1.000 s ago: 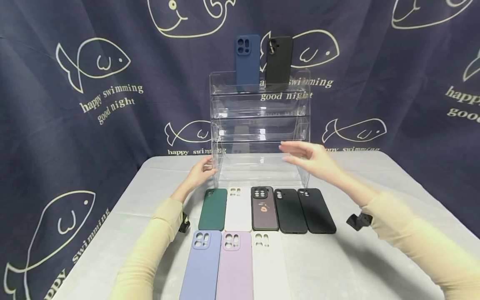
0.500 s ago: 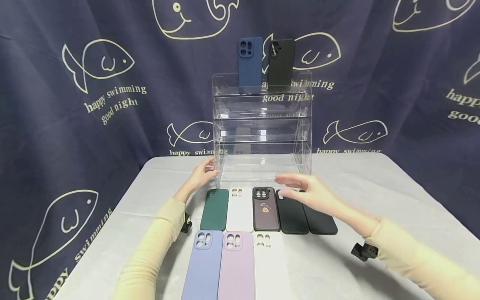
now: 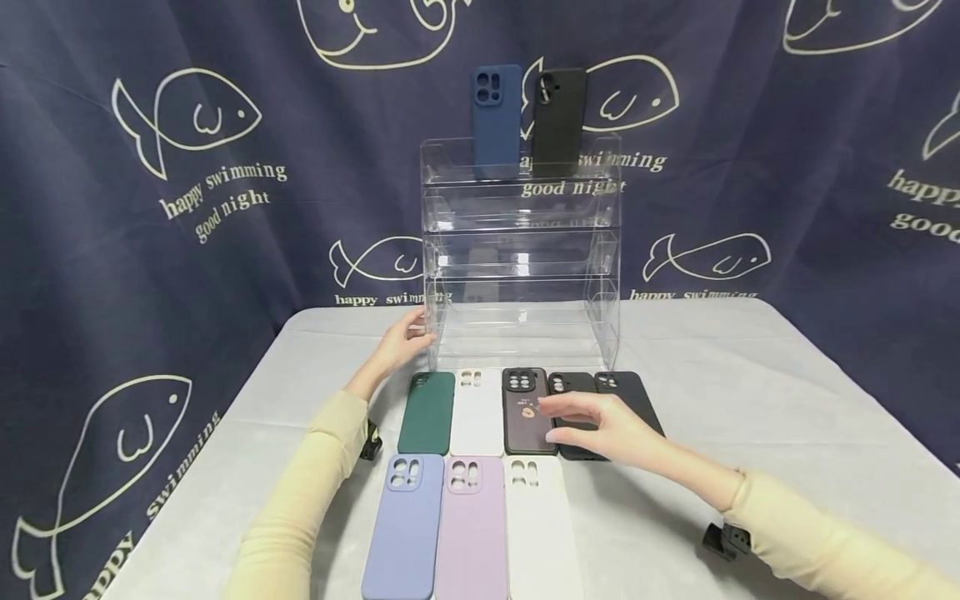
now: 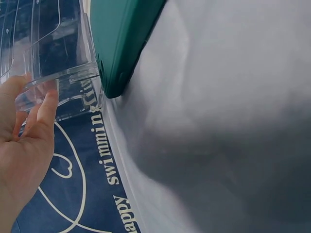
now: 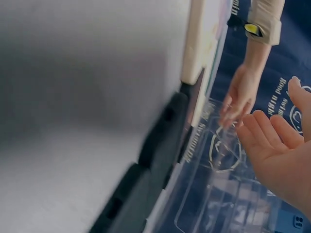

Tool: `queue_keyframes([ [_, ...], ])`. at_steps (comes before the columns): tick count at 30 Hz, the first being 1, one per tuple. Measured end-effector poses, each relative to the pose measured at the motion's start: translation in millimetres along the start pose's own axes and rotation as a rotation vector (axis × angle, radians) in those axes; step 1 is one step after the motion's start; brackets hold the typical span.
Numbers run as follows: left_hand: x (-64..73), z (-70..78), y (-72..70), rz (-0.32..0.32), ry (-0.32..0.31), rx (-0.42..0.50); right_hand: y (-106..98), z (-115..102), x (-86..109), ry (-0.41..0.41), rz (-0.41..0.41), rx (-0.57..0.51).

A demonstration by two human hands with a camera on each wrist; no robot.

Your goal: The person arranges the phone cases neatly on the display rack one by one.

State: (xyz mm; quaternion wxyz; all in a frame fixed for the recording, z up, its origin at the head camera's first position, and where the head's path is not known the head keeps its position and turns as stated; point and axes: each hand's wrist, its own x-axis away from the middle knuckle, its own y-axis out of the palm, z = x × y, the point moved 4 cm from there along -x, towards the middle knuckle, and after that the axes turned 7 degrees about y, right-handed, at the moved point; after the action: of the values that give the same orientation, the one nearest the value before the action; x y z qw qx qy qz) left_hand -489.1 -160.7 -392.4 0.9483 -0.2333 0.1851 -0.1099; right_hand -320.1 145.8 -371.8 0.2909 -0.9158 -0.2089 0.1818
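Note:
My left hand [image 3: 397,346] holds the left side of a clear tiered display rack [image 3: 521,277]; in the left wrist view its thumb and fingers pinch the rack's edge. Over the near row of phone cases hovers my right hand [image 3: 603,427], fingers extended and holding nothing. Below it are a black phone case [image 3: 573,386] and another black one [image 3: 630,396], both partly hidden. Just left of its fingertips lies a dark phone case with a small print [image 3: 525,433]. A white phone case [image 3: 477,417] and a green one [image 3: 427,415] continue that row.
A blue phone case [image 3: 497,121] and a black one [image 3: 559,121] stand in the rack's top tier. Closest to me lie a periwinkle case [image 3: 403,533], a lilac case [image 3: 471,533] and a white case [image 3: 542,533] on the white-covered table [image 3: 720,375]. A navy fish-print curtain [image 3: 247,333] hangs behind.
My right hand has come down and back toward me, from in front of the rack's lower tiers to over the black cases. My left hand stays at the rack's side.

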Motion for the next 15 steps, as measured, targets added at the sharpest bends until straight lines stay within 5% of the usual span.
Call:
queue_keyframes([
  [11, 1.1, 0.9, -1.6, -0.017, 0.009, 0.012, 26.8, 13.5, 11.6, -0.044, -0.147, 0.005],
  [15, 8.4, 21.4, -2.8, -0.028, 0.003, 0.020, 31.9, 15.7, 15.1, -0.062, -0.195, 0.009],
])
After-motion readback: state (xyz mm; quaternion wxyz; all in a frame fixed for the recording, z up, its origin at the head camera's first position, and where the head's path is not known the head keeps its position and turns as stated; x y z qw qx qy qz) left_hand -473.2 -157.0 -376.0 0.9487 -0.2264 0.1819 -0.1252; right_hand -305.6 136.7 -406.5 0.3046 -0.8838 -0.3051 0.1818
